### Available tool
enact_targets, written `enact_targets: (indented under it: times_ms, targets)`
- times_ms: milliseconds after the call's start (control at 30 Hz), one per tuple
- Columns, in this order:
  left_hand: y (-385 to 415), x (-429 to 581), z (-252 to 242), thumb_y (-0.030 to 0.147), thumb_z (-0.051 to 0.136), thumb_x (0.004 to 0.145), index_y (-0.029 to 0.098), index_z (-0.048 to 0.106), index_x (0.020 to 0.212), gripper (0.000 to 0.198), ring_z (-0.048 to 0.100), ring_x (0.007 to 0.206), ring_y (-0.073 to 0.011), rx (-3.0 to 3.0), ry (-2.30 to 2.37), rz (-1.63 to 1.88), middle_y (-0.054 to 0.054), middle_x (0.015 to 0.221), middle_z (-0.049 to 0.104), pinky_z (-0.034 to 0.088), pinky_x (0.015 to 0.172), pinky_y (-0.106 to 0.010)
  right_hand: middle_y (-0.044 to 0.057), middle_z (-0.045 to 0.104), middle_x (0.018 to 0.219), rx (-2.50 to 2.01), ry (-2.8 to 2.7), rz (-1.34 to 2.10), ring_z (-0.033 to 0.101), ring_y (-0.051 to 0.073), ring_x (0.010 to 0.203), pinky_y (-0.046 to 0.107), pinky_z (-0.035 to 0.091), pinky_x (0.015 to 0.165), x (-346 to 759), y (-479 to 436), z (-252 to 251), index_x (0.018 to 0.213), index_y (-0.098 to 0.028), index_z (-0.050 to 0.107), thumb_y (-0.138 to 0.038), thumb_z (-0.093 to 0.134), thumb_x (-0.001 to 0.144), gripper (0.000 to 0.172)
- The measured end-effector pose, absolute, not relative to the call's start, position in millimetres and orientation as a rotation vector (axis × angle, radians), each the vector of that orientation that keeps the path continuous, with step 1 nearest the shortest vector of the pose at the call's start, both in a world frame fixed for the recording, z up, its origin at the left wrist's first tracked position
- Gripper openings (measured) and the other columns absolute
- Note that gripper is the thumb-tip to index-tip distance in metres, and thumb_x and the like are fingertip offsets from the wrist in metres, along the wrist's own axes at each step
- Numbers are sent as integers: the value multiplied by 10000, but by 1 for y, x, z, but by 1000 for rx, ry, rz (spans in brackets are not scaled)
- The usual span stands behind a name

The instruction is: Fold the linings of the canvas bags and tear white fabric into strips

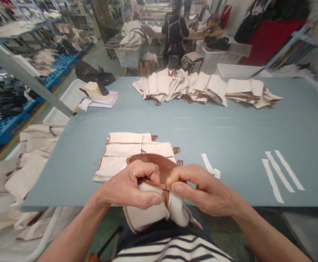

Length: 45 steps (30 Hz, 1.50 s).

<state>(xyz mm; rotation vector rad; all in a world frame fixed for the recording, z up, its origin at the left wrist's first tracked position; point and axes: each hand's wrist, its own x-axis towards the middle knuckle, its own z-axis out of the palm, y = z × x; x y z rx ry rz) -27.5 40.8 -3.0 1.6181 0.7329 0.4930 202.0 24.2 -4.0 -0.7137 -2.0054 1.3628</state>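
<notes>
Both hands grip a cream fabric pouch with brown trim (150, 214) at the table's front edge, over my lap. My left hand (131, 183) pinches its brown-edged top from the left, thumb in front. From the right, my right hand (202, 187) pinches the same edge close to a seam, thumb and forefinger together. A brown flap or lining (153, 160) curves up behind the fingers. Just beyond lies a stack of similar cream pieces (123, 149) with brown edges and small brown loops. The exact spot between my fingertips is partly hidden.
The blue-green table (230, 127) holds a long heap of cream pieces (180, 87) at the back. White strips (281, 174) lie right, with a bent white strip (208, 165) nearer. A crate of cream pieces (22, 182) stands left. A person (175, 32) sits beyond the table.
</notes>
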Motion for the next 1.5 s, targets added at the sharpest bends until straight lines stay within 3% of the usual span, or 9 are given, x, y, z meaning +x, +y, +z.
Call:
enact_targets:
  times_ms: [100,200,300,567,767,967,1100,1300,1500]
  targets:
    - [40,-31,9,355,623,855,177,529,726,238,367,572,-99,1747,694,427,58,631,450,275,527,-236,-2,684,764,-726,-2166,1170,579,110,699,234,418,695,207,27,3,850,-177,648,-224,528,1028,220]
    - [37,-30,21,344,383,1036,172,533,736,377,443,631,-121,1914,690,419,22,693,509,339,616,-260,-2,687,760,-711,-2199,1099,580,115,692,240,417,696,205,28,5,824,-185,627,-215,533,1026,224]
    - [30,-28,31,344,331,1080,179,535,746,425,476,676,-133,2074,813,393,20,716,533,341,672,-272,-5,686,758,-735,-2222,1016,587,120,691,248,405,690,202,28,5,818,-190,621,-210,541,1020,218]
    - [32,-21,28,340,530,1014,172,550,727,334,434,584,-89,1983,846,405,66,631,484,299,568,-235,-16,654,731,-788,-2239,960,555,120,662,259,379,671,204,29,4,784,-195,580,-182,543,995,215]
    - [45,-19,16,290,568,932,158,559,684,282,378,534,-78,1821,764,374,67,579,450,257,494,-217,-8,561,684,-734,-2248,976,480,137,644,280,371,665,202,34,3,736,-207,490,-281,360,1073,368]
    - [33,-18,19,104,534,841,188,418,647,241,335,530,-70,2107,808,489,83,581,371,225,523,-251,5,554,623,-706,-2194,898,484,145,594,299,361,637,198,34,-7,686,-218,446,-421,222,1116,526]
    - [12,-8,17,29,486,760,207,317,675,259,311,543,-78,2165,835,684,80,601,336,219,544,-273,-12,490,562,-666,-2186,683,396,151,528,316,287,569,192,38,-21,660,-230,417,-397,219,1116,524]
    - [-4,14,-1,91,482,735,225,251,623,290,230,467,-69,1740,882,806,87,531,246,194,469,-252,-28,425,549,-605,-2004,690,366,150,509,322,259,553,174,44,-56,656,-238,368,-436,224,1109,515]
    - [-4,16,-7,241,567,785,233,313,585,324,306,465,-81,1402,878,728,65,492,352,237,446,-234,-28,416,558,-646,-1926,828,396,143,516,310,283,566,170,39,-64,635,-238,348,-449,226,1102,527]
